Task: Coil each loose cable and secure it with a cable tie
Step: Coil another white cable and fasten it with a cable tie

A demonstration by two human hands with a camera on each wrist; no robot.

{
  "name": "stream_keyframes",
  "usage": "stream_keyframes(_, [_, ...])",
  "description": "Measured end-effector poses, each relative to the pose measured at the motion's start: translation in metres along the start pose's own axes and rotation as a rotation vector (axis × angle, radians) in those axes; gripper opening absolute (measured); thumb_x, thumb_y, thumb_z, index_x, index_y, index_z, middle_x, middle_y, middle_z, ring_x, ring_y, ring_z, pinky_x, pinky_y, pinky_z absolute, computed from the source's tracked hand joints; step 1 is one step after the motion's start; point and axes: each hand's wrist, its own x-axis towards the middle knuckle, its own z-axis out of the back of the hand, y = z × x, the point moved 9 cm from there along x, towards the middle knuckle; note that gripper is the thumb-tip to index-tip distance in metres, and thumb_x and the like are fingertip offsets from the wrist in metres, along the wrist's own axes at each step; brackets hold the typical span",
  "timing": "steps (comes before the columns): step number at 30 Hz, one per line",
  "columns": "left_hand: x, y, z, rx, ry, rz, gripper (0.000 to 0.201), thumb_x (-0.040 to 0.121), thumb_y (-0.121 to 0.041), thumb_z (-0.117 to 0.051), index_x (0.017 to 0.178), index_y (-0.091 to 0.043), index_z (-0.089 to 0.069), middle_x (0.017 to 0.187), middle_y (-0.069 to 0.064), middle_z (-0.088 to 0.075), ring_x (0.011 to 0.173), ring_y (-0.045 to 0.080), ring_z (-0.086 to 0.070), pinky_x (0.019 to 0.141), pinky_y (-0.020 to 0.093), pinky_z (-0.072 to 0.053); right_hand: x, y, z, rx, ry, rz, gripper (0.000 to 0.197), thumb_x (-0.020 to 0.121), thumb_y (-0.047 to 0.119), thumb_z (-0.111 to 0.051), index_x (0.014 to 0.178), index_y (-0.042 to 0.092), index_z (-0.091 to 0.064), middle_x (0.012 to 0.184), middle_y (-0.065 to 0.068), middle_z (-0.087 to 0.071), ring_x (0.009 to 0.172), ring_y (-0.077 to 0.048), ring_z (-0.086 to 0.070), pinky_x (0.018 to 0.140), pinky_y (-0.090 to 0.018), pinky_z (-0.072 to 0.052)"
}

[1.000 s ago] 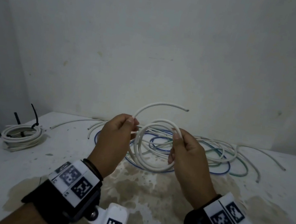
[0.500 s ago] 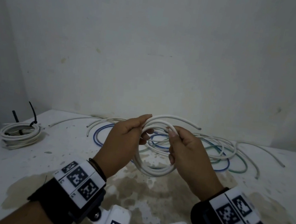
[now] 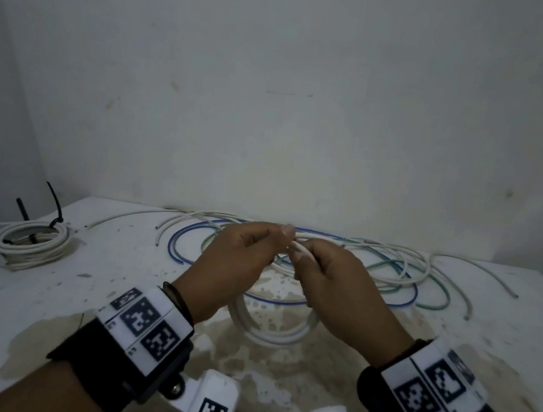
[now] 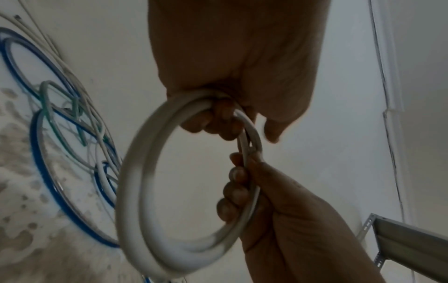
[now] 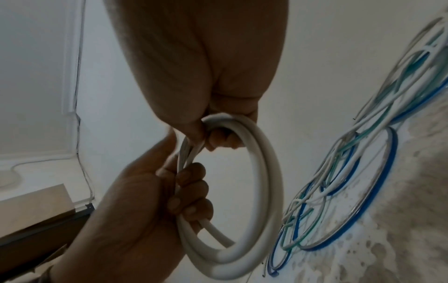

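Note:
A white cable coil (image 3: 272, 332) of several turns hangs below my two hands, just above the table (image 3: 42, 307). My left hand (image 3: 268, 243) grips the top of the coil (image 4: 135, 191), fingers (image 4: 213, 118) curled round its strands. My right hand (image 3: 307, 262) grips the coil (image 5: 269, 172) right beside it, fingers (image 5: 223, 137) wrapped round the bundle. The two hands touch at the coil's upper edge. The cable's free end is hidden between the hands.
Loose blue (image 3: 175, 245), green (image 3: 440, 302) and white cables (image 3: 428, 261) lie tangled at the back of the table. A finished white coil (image 3: 31, 240) with black cable ties (image 3: 55, 201) sticking up sits at the far left. A wall stands right behind.
The cable's free end, which arched above the coil, has been drawn into it. My hands have come together at the top of the coil and moved lower, toward the table.

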Motion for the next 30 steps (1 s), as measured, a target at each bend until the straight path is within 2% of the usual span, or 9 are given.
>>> stream_keyframes(5, [-0.001, -0.003, 0.008, -0.007, -0.107, -0.09, 0.017, 0.09, -0.019, -0.061, 0.086, -0.008, -0.072, 0.044, -0.019, -0.052, 0.042, -0.005, -0.047, 0.045, 0.007, -0.033, -0.002, 0.002, 0.011, -0.228, -0.015, 0.0, 0.034, 0.093, 0.036, -0.054, 0.062, 0.021, -0.055, 0.056, 0.001, -0.055, 0.054, -0.011, -0.05, 0.054, -0.021, -0.035])
stream_keyframes(9, [0.0, -0.005, 0.01, -0.024, -0.093, -0.098, 0.015, 0.089, -0.021, -0.062, 0.081, -0.013, -0.072, 0.043, -0.017, -0.05, 0.041, -0.002, -0.044, 0.047, 0.013, -0.032, -0.006, 0.027, 0.06, -0.315, -0.396, 0.103, 0.021, 0.093, 0.031, -0.051, 0.08, 0.016, -0.058, 0.068, 0.008, -0.054, 0.06, -0.008, -0.048, 0.054, -0.019, -0.03])
stream_keyframes(12, [-0.003, -0.006, 0.003, -0.032, -0.075, -0.103, 0.019, 0.088, -0.03, -0.062, 0.081, -0.016, -0.073, 0.047, -0.012, -0.049, 0.043, 0.006, -0.039, 0.047, 0.022, -0.032, 0.007, 0.033, 0.039, -0.211, -0.131, 0.138, 0.038, 0.096, 0.032, -0.042, 0.126, 0.015, -0.057, 0.115, 0.009, -0.057, 0.107, -0.006, -0.05, 0.09, -0.011, -0.029])
stream_keyframes(14, [-0.004, -0.001, -0.001, -0.134, -0.077, -0.063, 0.023, 0.091, -0.032, -0.057, 0.083, -0.014, -0.071, 0.052, -0.005, -0.043, 0.045, 0.01, -0.033, 0.046, 0.023, -0.028, 0.006, 0.021, 0.009, -0.214, 0.129, 0.083, 0.041, 0.101, 0.033, -0.036, 0.138, 0.019, -0.046, 0.133, 0.005, -0.053, 0.123, -0.01, -0.046, 0.101, -0.018, -0.03])
stream_keyframes(16, [-0.004, 0.008, -0.004, -0.287, -0.08, 0.008, 0.024, 0.096, -0.028, -0.05, 0.092, -0.01, -0.065, 0.057, 0.001, -0.037, 0.047, 0.011, -0.027, 0.045, 0.024, -0.023, 0.0, 0.017, -0.001, -0.238, 0.16, 0.136, 0.038, 0.102, 0.033, -0.033, 0.134, 0.02, -0.049, 0.121, 0.006, -0.059, 0.108, -0.003, -0.052, 0.091, -0.021, -0.038])
stream_keyframes(18, [-0.005, 0.018, -0.006, -0.395, -0.066, 0.063, 0.021, 0.1, -0.023, -0.044, 0.097, -0.008, -0.058, 0.058, 0.002, -0.039, 0.047, 0.012, -0.026, 0.045, 0.023, -0.023, -0.004, 0.015, 0.002, -0.226, 0.111, 0.182, 0.028, 0.102, 0.03, -0.035, 0.112, 0.02, -0.059, 0.088, 0.014, -0.059, 0.077, 0.004, -0.051, 0.07, -0.012, -0.036])
stream_keyframes(23, [-0.014, 0.038, -0.029, -0.513, 0.108, 0.245, 0.035, 0.099, -0.034, -0.041, 0.083, -0.008, -0.057, 0.059, 0.006, -0.046, 0.047, 0.018, -0.041, 0.054, 0.031, -0.042, -0.007, -0.008, 0.02, -0.078, 0.021, 0.073, 0.027, 0.099, 0.026, -0.043, 0.079, 0.02, -0.06, 0.062, 0.009, -0.056, 0.055, -0.01, -0.055, 0.057, -0.022, -0.04])
stream_keyframes(26, [-0.025, 0.047, -0.049, -0.678, 0.278, 0.427, 0.046, 0.094, -0.046, -0.043, 0.076, -0.007, -0.06, 0.053, 0.003, -0.043, 0.049, 0.018, -0.047, 0.064, 0.036, -0.048, -0.012, -0.024, 0.028, 0.017, -0.023, -0.017, 0.024, 0.098, 0.026, -0.046, 0.088, 0.021, -0.066, 0.065, 0.011, -0.058, 0.053, -0.008, -0.054, 0.06, -0.022, -0.045])
stream_keyframes(30, [-0.025, 0.05, -0.06, -0.889, 0.198, 0.467, 0.035, 0.094, -0.035, -0.047, 0.07, -0.01, -0.054, 0.05, -0.005, -0.025, 0.039, 0.009, -0.025, 0.041, 0.022, -0.031, -0.026, -0.054, 0.018, 0.55, -0.016, -0.307, 0.021, 0.097, 0.023, -0.05, 0.105, 0.019, -0.069, 0.072, 0.0, -0.061, 0.056, -0.015, -0.054, 0.063, -0.04, -0.052])
